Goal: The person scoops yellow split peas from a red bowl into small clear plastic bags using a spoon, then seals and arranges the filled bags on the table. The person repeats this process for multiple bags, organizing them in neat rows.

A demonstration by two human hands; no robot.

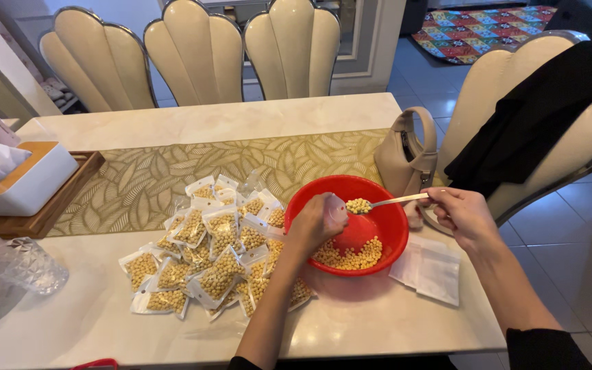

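My left hand point(314, 223) holds a small clear pouch point(336, 209) open over the red bowl point(395, 212). My right hand point(462, 214) grips a metal spoon point(392, 201) by its handle. The spoon's tip carries a heap of yellow beans point(358, 205) right at the pouch's mouth. More yellow beans point(351, 256) lie in the bottom of the bowl. A pile of filled pouches point(214, 250) is spread on the table to the left of the bowl.
A stack of empty clear pouches point(427, 267) lies right of the bowl. A beige handbag point(405, 154) stands behind it. A tissue box point(18, 177) on a wooden tray point(63, 195) and a cut glass point(25, 264) sit at the left. Cream chairs point(196, 51) surround the marble table point(364, 322).
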